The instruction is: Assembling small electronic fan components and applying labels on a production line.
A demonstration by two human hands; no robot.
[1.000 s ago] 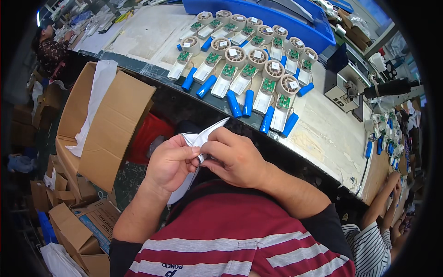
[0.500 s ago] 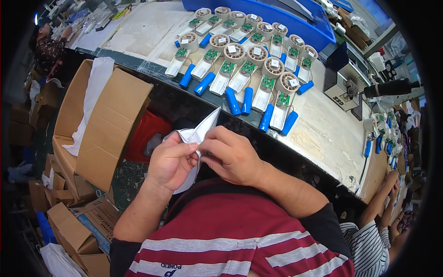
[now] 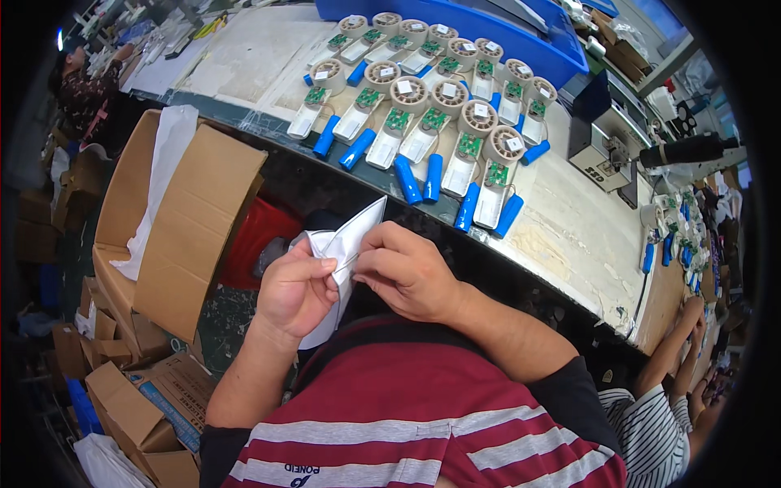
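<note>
Broadly, your workbench (image 3: 569, 236) spans the top of the view, carrying rows of small assemblies (image 3: 431, 114) with blue cylindrical cells and green circuit boards. Left of you an open cardboard box (image 3: 187, 236) stands with a white liner inside. Below the bench edge, both hands meet in front of your chest: your left hand (image 3: 297, 289) and right hand (image 3: 407, 272) each pinch a white plastic bag (image 3: 350, 240), its long axis running diagonally, the pointed corner aimed up and right toward the bench.
</note>
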